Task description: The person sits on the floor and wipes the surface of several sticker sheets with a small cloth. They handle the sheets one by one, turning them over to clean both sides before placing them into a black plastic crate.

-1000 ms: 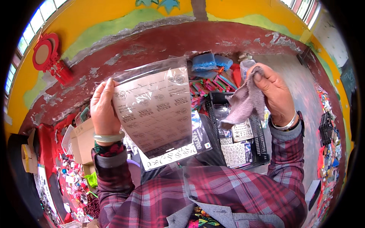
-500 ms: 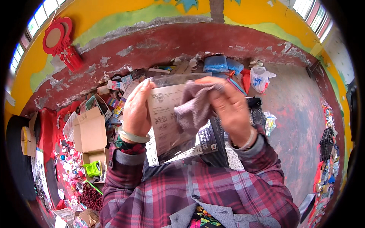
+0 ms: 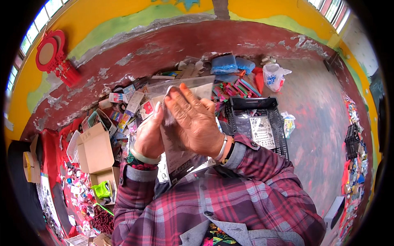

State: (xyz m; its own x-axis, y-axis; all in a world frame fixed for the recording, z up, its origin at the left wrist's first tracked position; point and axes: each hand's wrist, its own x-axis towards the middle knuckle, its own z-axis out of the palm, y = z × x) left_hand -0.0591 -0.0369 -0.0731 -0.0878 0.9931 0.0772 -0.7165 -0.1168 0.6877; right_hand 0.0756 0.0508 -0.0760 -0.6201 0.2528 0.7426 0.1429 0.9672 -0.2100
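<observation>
My left hand (image 3: pixel 148 137) grips the left edge of a tattoo sheet in a clear plastic sleeve (image 3: pixel 174 158), held upright before my chest. The sleeve's loose clear top sticks up behind my fingers. Over the front lies my right hand (image 3: pixel 195 123), fingers long and close together, pressing a greyish-mauve cloth (image 3: pixel 169 118) against the sleeve near its left edge. Most of the cloth is hidden under the palm. More white printed sheets show below the sleeve on my lap.
A black plastic crate (image 3: pixel 283 141) with a printed sheet (image 3: pixel 262 132) stands to the right. An open cardboard box (image 3: pixel 96 149) sits at left among heaped small goods. Blue plastic packs (image 3: pixel 224 65) and a white bag (image 3: pixel 276 77) lie along the red wall (image 3: pixel 164 51).
My right hand has swung left and turned palm toward the sleeve, bringing the cloth to its left edge. The crate at right has come into fuller view.
</observation>
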